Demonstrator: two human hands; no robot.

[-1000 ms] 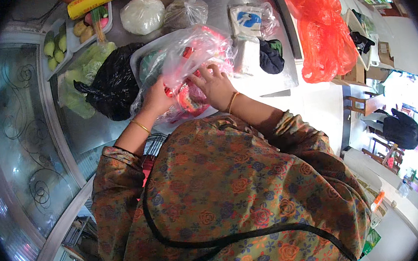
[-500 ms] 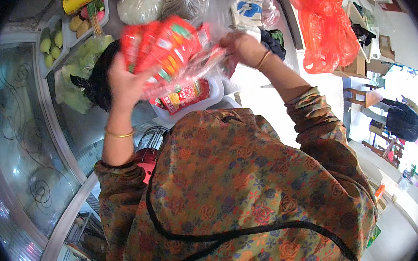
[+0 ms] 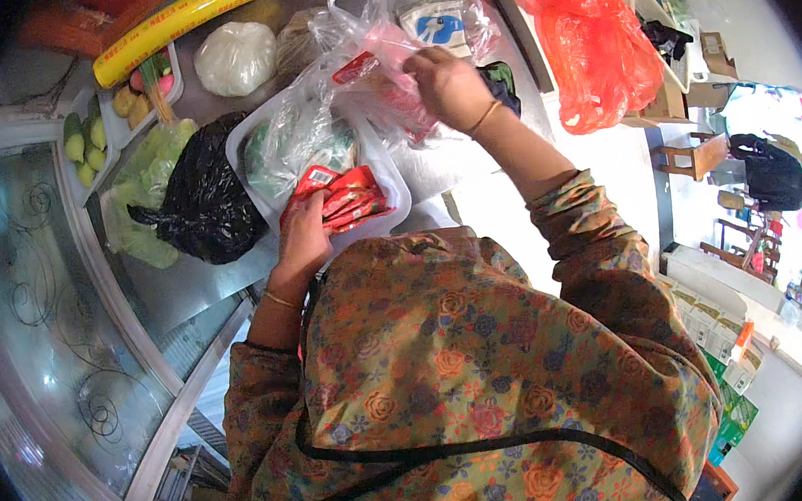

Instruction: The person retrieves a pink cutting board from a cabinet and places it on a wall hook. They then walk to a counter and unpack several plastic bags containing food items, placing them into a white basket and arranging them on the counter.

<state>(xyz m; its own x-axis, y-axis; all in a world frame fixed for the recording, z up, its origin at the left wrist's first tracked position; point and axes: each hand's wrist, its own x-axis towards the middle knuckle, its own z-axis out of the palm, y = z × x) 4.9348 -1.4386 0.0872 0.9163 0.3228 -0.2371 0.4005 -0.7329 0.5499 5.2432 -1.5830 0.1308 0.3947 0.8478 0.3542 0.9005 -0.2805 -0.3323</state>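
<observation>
A black bag (image 3: 202, 206) lies left. The left hand (image 3: 305, 240) grips red packets (image 3: 344, 201) inside a white tray (image 3: 393, 184). The right hand (image 3: 444, 84) pinches a clear plastic bag (image 3: 360, 58) above the tray.

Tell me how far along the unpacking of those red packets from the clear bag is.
Looks partway. Done: a bunch of red packets already lies in the white tray, with the left hand resting on them. In hand: the right hand grips the clear plastic bag, which shows something red inside. Left: whatever remains in that bag; how much is hard to tell through the crumpled plastic.
</observation>
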